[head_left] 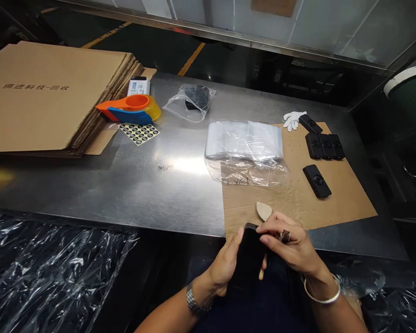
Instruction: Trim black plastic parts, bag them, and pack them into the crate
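My left hand (225, 263) is closed round a black rectangular plastic part (251, 254), held tilted in front of my body near the table's front edge. The thumb lies along its left side. My right hand (291, 243) has its fingers bent in a pinch at the part's upper right edge. Something small, brown and shiny (284, 237) shows between those fingers; what it is, I cannot make out. A pale, rounded, wood-coloured piece (264, 211) shows just beyond the right fingertips, and whether the hand holds it is unclear. Similar black parts (317, 181) lie on the cardboard sheet (350, 199).
A pack of clear plastic bags (244, 141) lies across the cardboard's left side. A white glove (293, 120) is at the back. Farther left are a bag with black pieces (197, 99), an orange and blue tape dispenser (131, 108), round stickers (138, 133) and stacked cardboard (55, 101).
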A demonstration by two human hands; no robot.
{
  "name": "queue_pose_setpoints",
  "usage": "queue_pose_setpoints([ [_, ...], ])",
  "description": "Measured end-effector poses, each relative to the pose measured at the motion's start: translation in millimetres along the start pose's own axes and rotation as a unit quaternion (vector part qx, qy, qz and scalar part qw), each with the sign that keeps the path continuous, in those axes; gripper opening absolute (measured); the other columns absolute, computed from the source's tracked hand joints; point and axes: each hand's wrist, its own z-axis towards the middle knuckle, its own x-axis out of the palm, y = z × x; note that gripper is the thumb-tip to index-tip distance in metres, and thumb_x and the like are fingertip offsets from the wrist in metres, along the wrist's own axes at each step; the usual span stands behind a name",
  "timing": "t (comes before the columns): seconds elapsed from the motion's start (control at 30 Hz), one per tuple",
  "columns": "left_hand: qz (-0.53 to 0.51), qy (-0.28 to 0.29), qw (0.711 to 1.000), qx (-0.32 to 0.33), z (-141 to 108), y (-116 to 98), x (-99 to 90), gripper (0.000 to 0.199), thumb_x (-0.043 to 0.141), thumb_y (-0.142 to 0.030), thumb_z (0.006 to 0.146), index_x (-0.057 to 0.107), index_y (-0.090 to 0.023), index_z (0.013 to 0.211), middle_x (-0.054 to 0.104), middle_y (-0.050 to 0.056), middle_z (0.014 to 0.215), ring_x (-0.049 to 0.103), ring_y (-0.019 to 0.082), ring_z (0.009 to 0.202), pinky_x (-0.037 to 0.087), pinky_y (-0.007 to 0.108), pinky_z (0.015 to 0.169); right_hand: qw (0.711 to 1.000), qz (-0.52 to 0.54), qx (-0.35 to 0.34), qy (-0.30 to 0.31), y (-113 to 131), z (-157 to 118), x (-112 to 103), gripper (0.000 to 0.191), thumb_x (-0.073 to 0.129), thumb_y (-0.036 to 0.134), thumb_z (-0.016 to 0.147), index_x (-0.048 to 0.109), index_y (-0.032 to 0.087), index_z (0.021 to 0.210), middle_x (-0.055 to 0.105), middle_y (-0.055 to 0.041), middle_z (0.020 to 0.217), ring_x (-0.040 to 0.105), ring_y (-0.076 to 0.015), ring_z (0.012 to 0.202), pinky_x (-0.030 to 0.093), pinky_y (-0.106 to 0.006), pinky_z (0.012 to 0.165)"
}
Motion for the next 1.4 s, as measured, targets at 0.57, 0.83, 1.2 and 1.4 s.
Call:
queue_pose_setpoints([
  [0.57, 0.077, -0.011, 0.997, -0.029, -1.2, -5.0, 2.1, 0.065, 0.024, -0.06, 0.085, 0.062, -0.008, 0.078, 0.061, 0.009, 0.06, 0.055, 0.013, 0.044, 0.037, 0.02, 0.041, 0.998, 0.051, 0.038, -0.007, -15.4, -11.6, 0.7, 0.013, 0.06, 0.022, 0.08, 0.055, 0.017, 0.069, 0.045, 0.0042, 0.055, 0.041, -0.0071, 0.047, 0.033, -0.021, 0.046],
  [0.83, 0.131, 0.065, 0.989, -0.029, -0.7, -31.7, -12.0, 0.042, 0.046, -0.047, 0.084, 0.055, -0.016, 0.111, 0.067, 0.01, 0.086, 0.063, 0.017, 0.068, 0.046, 0.028, 0.064, 0.992, -0.072, 0.067, 0.074, -13.0, -14.5, -15.9, 0.019, 0.058, 0.029, 0.081, 0.062, 0.016, 0.094, 0.044, 0.0042, 0.059, 0.04, -0.0075, 0.051, 0.034, -0.021, 0.048],
  [1.2, -0.062, -0.135, 0.966, 0.212, -1.0, -37.0, -4.6, 0.056, 0.072, -0.038, 0.067, 0.052, -0.015, 0.113, 0.067, 0.009, 0.093, 0.062, 0.02, 0.089, 0.044, 0.031, 0.083, 0.953, -0.233, -0.104, -0.166, -7.2, -36.5, 30.1, 0.028, 0.058, 0.023, 0.082, 0.049, 0.022, 0.11, 0.057, 0.0023, 0.061, 0.054, -0.0114, 0.052, 0.045, -0.023, 0.054],
  [1.4, 0.036, -0.176, 0.958, 0.223, -6.2, -32.1, -5.3, 0.048, 0.072, -0.037, 0.065, 0.058, -0.014, 0.104, 0.067, 0.006, 0.082, 0.062, 0.017, 0.076, 0.047, 0.027, 0.072, 0.988, -0.117, 0.04, -0.093, 0.9, -33.2, 19.8, 0.058, 0.01, 0.053, 0.092, 0.047, 0.019, 0.122, 0.056, -0.0022, 0.066, 0.054, -0.0138, 0.056, 0.044, -0.025, 0.051],
])
